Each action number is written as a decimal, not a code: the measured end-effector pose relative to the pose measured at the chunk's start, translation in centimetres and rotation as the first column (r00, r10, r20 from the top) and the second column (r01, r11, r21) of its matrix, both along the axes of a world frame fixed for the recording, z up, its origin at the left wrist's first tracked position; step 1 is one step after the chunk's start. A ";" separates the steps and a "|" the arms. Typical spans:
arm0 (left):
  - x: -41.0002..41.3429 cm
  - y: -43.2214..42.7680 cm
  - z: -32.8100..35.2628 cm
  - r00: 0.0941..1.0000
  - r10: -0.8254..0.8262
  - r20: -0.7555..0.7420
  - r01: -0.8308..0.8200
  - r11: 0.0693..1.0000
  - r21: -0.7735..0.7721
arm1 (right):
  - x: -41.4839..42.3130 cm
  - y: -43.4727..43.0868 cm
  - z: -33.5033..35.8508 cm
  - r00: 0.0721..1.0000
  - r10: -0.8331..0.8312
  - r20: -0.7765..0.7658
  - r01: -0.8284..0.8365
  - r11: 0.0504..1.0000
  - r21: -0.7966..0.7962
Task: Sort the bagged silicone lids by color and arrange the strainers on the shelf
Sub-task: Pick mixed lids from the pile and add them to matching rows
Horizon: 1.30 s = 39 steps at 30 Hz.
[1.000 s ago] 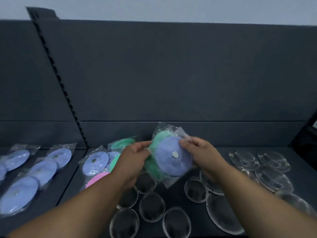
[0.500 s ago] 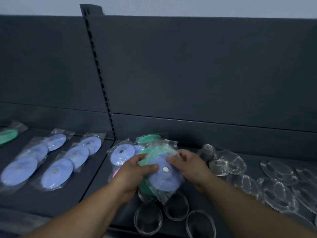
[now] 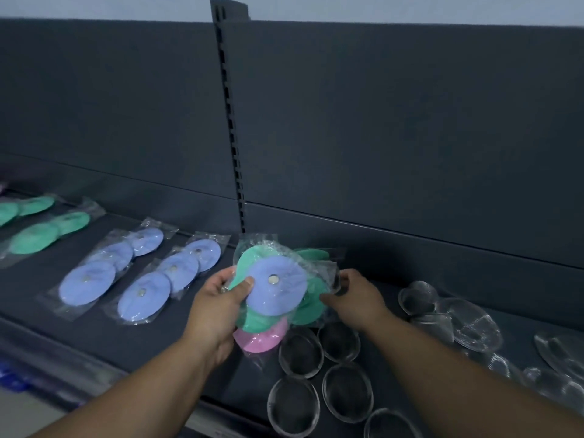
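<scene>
Both hands hold a bunch of bagged silicone lids (image 3: 275, 284) above the shelf: a blue lid in front, green ones behind, a pink one (image 3: 260, 338) at the bottom. My left hand (image 3: 218, 308) grips the bunch's left edge, thumb on the blue lid. My right hand (image 3: 354, 298) pinches the bag edges on the right. Two rows of bagged blue lids (image 3: 104, 270) (image 3: 172, 275) lie to the left, with bagged green lids (image 3: 47, 230) beyond them. Round strainers (image 3: 300, 355) lie below the hands.
More clear-looking strainers (image 3: 474, 324) are scattered on the dark shelf (image 3: 94, 330) to the right. A slotted upright post (image 3: 232, 128) divides the grey back panel. The shelf's front edge runs along the lower left.
The view has swung left, showing the green lid bags at far left. The bunch of lids has stayed between both hands, and a pink lid now shows below it.
</scene>
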<state>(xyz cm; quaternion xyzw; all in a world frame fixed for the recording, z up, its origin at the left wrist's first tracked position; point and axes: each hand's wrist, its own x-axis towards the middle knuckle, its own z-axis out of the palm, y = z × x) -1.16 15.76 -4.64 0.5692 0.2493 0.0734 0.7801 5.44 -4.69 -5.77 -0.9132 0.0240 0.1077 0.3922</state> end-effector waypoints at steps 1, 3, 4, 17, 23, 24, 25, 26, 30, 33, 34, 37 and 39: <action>-0.2 0.0 -0.1 1.000 -0.002 0.001 0.002 1.000 0.010 | 0.0 0.2 -0.2 1.000 0.010 -0.002 -0.010 1.000 0.018; -0.6 -0.2 -0.2 1.000 0.015 0.008 -0.015 1.000 0.015 | 0.3 0.5 -0.5 1.000 0.001 -0.006 -0.001 0.998 0.057; -0.8 -0.3 -0.3 1.000 0.027 0.010 -0.027 1.000 0.013 | 0.5 0.5 -0.6 1.000 -0.010 -0.007 0.011 0.998 0.067; -5.4 -3.9 -1.2 0.967 0.254 0.032 -0.250 0.965 -0.083 | -0.1 -0.4 -0.2 0.943 -0.245 0.223 0.112 0.869 0.482; -7.4 -5.9 -0.5 0.943 0.329 0.055 -0.319 0.938 -0.137 | -4.9 -0.4 2.3 0.892 -0.082 0.444 -0.281 0.670 0.687; -7.7 -6.0 -0.3 0.942 0.329 0.060 -0.319 0.938 -0.140 | -5.7 -0.3 2.2 0.888 0.021 0.460 -0.352 0.674 0.649; -8.1 -6.0 -0.2 0.942 0.329 0.069 -0.317 0.937 -0.145 | -6.6 0.0 2.1 0.875 0.127 0.467 -0.416 0.689 0.594; -8.6 -6.0 0.1 0.941 0.328 0.078 -0.314 0.937 -0.151 | -7.3 0.2 2.0 0.855 0.212 0.474 -0.469 0.708 0.528; -10.8 -4.7 0.7 0.944 0.314 0.104 -0.291 0.938 -0.191 | -9.6 2.0 2.3 0.777 0.391 0.493 -0.591 0.723 0.358; -12.9 -2.4 1.0 0.940 0.319 0.118 -0.288 0.931 -0.226 | -11.0 4.5 2.7 0.792 0.437 0.426 -0.598 0.695 0.399; -13.8 -1.5 1.1 0.937 0.328 0.121 -0.294 0.926 -0.235 | -11.6 5.5 2.7 0.793 0.452 0.408 -0.600 0.694 0.398; -16.6 2.4 1.4 0.916 0.377 0.139 -0.331 0.904 -0.270 | -13.6 9.6 2.9 0.805 0.457 0.378 -0.587 0.703 0.402; -18.8 5.3 1.5 0.903 0.402 0.154 -0.348 0.892 -0.286 | -15.1 12.9 3.4 0.831 0.451 0.324 -0.554 0.716 0.425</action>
